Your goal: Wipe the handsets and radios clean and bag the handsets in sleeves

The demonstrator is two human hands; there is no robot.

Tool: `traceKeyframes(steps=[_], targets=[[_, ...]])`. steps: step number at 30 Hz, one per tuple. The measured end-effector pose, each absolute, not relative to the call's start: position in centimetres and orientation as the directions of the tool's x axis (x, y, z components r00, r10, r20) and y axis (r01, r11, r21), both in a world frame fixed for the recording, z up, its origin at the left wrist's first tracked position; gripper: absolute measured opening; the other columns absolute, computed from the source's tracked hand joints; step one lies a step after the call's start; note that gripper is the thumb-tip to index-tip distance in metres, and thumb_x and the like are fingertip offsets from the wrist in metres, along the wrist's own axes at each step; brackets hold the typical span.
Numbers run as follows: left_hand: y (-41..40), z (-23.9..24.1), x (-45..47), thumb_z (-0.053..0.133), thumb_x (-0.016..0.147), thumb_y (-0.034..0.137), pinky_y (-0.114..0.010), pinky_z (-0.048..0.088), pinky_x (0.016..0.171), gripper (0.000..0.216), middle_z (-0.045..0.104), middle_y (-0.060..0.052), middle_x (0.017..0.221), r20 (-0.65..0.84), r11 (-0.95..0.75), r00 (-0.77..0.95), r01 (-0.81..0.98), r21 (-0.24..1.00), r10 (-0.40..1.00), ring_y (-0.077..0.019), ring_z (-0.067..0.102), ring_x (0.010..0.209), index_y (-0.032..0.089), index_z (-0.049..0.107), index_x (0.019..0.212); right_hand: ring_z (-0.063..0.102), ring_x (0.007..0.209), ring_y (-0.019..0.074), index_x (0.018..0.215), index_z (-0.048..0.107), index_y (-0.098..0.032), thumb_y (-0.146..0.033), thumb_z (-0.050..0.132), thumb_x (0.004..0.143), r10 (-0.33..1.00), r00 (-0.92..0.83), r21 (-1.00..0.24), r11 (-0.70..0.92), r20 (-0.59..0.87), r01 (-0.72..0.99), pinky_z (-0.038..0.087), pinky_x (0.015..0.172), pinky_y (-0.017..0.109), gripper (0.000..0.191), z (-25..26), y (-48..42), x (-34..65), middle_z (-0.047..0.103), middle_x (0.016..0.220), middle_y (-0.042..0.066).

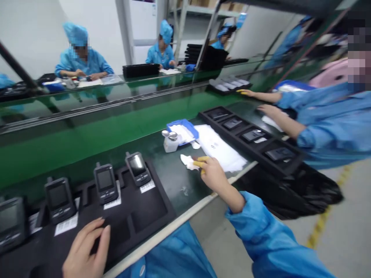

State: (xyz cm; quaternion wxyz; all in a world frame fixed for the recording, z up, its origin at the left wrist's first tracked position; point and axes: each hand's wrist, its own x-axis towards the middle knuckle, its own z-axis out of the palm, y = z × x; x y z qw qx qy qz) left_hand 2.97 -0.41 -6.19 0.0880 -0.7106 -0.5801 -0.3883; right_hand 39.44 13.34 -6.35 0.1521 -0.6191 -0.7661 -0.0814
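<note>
My right hand (214, 173), with yellow covers on some fingertips, pinches a crumpled white wipe (187, 161) just above the dark green bench. My left hand (87, 249) is at the near edge of a black foam tray (147, 214), fingers bent and apart, holding nothing. Several black handheld devices with stubby antennas and screens lie in that tray, among them one device (138, 169) at the right end and another device (106, 183) beside it. White barcode labels (147, 186) lie by them.
A white pump bottle (171, 143) stands by a blue bin (193, 129) of white wipes. White sheets (218, 148) lie alongside. Another black tray (252, 135) holds more devices, near a co-worker's hands (274, 112). Other people sit across the green conveyor (87, 135). A black bag (290, 193) hangs below.
</note>
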Motion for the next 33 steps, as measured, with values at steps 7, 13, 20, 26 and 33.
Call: traceKeyframes(steps=[7,13,20,26,33], targets=[[-0.1,-6.1,2.8,0.056,0.085,0.021,-0.031,0.048,0.070,0.006,0.066,-0.004,0.086,0.635,-0.333,0.092,0.903,0.272,0.767,-0.0179,0.064,0.074,0.021,0.058,0.079,0.055,0.092,0.0222,0.101,0.072,-0.020,-0.016,0.047,0.082,0.931,-0.143,-0.128,0.195,0.335,0.972,0.045,0.083,0.037,0.031,-6.3,14.1,40.2,0.065,0.102,0.010],[-0.1,-5.2,3.7,0.056,0.086,0.020,-0.032,0.049,0.073,0.006,0.065,-0.004,0.085,0.641,-0.349,0.105,0.899,0.267,0.760,-0.0178,0.063,0.072,0.021,0.057,0.079,0.056,0.089,0.0207,0.095,0.073,-0.018,-0.013,0.050,0.081,0.961,-0.161,-0.096,0.187,0.224,0.978,0.042,0.080,0.034,0.028,-6.5,14.4,39.3,0.066,0.100,0.011],[1.3,-5.1,6.4,0.057,0.084,0.016,-0.032,0.052,0.078,0.006,0.066,-0.005,0.086,0.635,-0.516,0.232,0.799,0.307,0.737,-0.0188,0.065,0.083,0.020,0.057,0.078,0.058,0.071,0.0200,0.084,0.072,-0.016,-0.005,0.047,0.075,0.985,-0.146,0.013,0.145,0.093,0.989,0.035,0.062,0.032,0.029,-5.4,13.7,38.6,0.066,0.081,0.011],[3.2,-6.0,9.7,0.050,0.087,0.018,-0.045,0.049,0.096,0.011,0.069,-0.012,0.105,0.525,-0.535,0.354,0.809,0.243,0.774,-0.0250,0.061,0.110,0.015,0.060,0.094,0.057,0.073,0.0181,0.081,0.073,-0.016,-0.002,0.047,0.071,0.944,-0.316,0.000,0.318,0.096,0.948,0.036,0.064,0.029,0.031,-2.5,13.5,37.1,0.064,0.081,0.009],[4.1,-6.9,11.4,0.047,0.089,0.033,-0.055,0.044,0.099,0.035,0.053,-0.024,0.132,0.367,-0.396,0.335,0.912,0.104,0.868,-0.0336,0.049,0.124,0.006,0.055,0.110,0.053,0.090,0.0168,0.107,0.068,-0.025,-0.007,0.045,0.085,0.622,-0.672,-0.052,0.748,0.402,0.661,0.029,0.085,0.035,0.036,-2.4,18.1,28.2,0.065,0.097,0.005]])
